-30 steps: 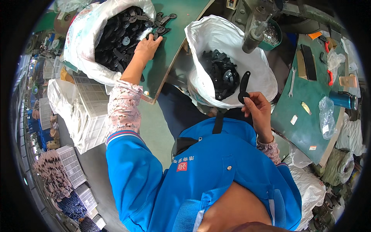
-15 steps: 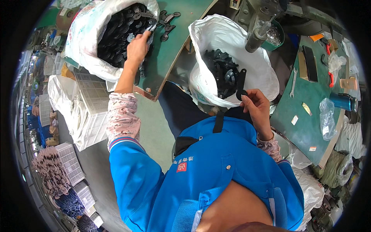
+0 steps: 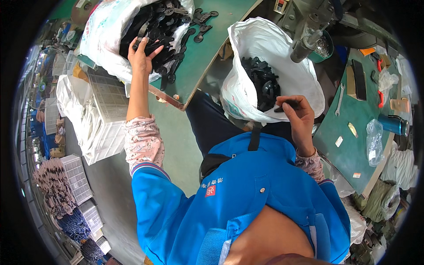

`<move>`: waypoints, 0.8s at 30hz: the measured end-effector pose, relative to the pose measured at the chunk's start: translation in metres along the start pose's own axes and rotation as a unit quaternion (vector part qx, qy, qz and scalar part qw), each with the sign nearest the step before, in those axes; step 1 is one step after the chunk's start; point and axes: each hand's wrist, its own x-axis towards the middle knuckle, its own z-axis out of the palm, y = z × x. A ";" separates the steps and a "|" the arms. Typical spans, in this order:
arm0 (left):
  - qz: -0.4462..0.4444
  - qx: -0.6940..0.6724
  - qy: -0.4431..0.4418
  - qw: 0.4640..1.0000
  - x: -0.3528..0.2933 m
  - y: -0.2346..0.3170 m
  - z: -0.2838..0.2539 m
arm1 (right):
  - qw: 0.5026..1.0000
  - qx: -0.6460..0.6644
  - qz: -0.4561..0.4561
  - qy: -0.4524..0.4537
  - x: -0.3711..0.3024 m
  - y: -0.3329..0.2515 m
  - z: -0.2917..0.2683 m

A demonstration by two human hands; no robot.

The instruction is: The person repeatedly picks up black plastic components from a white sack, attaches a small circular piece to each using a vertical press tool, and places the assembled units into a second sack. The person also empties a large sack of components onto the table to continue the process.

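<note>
My left hand (image 3: 142, 57), fingers spread, reaches into the mouth of a white woven sack (image 3: 98, 33) at the far left. Its fingers touch a heap of flat black parts with rounded ends (image 3: 161, 22). Several such loose parts (image 3: 203, 33) lie beside that sack. My right hand (image 3: 300, 115) is closed on a black part (image 3: 289, 105), seen nearly edge-on between thumb and fingers. That hand is over the near rim of a second white sack (image 3: 304, 84), in which a smaller pile of black parts (image 3: 265, 86) lies.
A green table (image 3: 194, 66) bears the left sack. Above the second sack juts a metal machine post (image 3: 304, 51), beside a green tub (image 3: 324, 46) of small metal pieces. The green bench (image 3: 340, 137) on the right holds a wrench (image 3: 340, 99) and a blue flask (image 3: 393, 125).
My left hand has left the sack's right rim for the heap's near left side, its fingers now spread. More parts lie at the sack's mouth. The part in my right hand has tilted from upright.
</note>
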 end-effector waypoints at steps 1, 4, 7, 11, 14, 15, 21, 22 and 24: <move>-0.010 -0.016 -0.001 1.000 -0.006 0.000 0.004 | 1.000 0.012 0.025 -0.001 0.002 -0.004 0.000; -0.061 -0.074 -0.089 0.991 -0.021 -0.011 0.015 | 0.997 -0.034 -0.025 -0.061 0.018 -0.009 0.002; -0.118 -0.099 -0.121 0.981 -0.062 -0.021 0.068 | 0.990 -0.078 -0.023 -0.111 0.045 -0.042 0.004; -0.171 -0.131 -0.231 0.949 -0.120 -0.031 0.138 | 0.868 -0.297 -0.361 -0.165 0.096 -0.075 0.011; -0.192 -0.133 -0.301 0.925 -0.152 -0.034 0.172 | 0.843 -0.378 -0.338 -0.178 0.103 -0.076 0.010; -0.191 -0.130 -0.314 0.921 -0.161 -0.034 0.180 | 0.846 -0.387 -0.326 -0.166 0.099 -0.078 0.005; -0.219 -0.159 -0.326 0.906 -0.174 -0.039 0.196 | 0.972 -0.191 -0.122 -0.053 0.084 -0.092 -0.045; -0.217 -0.157 -0.325 0.907 -0.174 -0.038 0.198 | 0.978 -0.175 -0.109 -0.027 0.088 -0.096 -0.052; -0.224 -0.147 -0.333 0.904 -0.175 -0.038 0.198 | 0.980 -0.170 -0.107 -0.001 0.091 -0.110 -0.059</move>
